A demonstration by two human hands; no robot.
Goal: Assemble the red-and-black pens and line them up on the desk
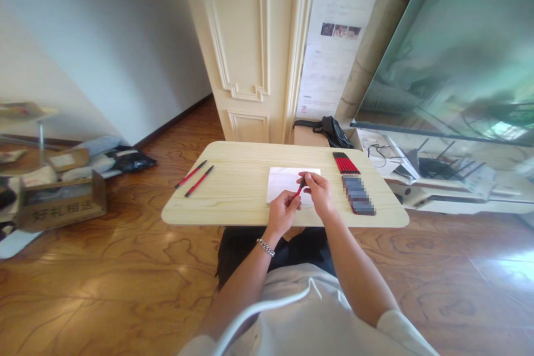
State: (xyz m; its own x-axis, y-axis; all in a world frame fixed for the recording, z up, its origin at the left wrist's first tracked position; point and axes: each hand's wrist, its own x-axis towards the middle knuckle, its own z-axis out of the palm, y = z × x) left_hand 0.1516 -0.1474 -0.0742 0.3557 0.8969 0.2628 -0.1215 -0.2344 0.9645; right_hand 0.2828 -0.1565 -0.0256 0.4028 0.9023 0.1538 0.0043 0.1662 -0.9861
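Both hands meet over a white sheet of paper (278,182) on the pale wooden table (237,200). My left hand (284,210) pinches the red part of a red and black pen (299,189). The black end of the same pen is between the fingers of my right hand (317,189). Two more red and black pens (199,181) lie apart at the table's left side. A row of several such pens (346,163) lies side by side at the back right. Just in front of that row is a dark blue-grey object (357,194), blurred by pixelation.
Behind the table stand a cream panelled door (246,28) and a box with a black bag (334,130) on it. A low cabinet (459,203) is at the right. Packages and a cardboard box (62,208) lie on the floor at the left.
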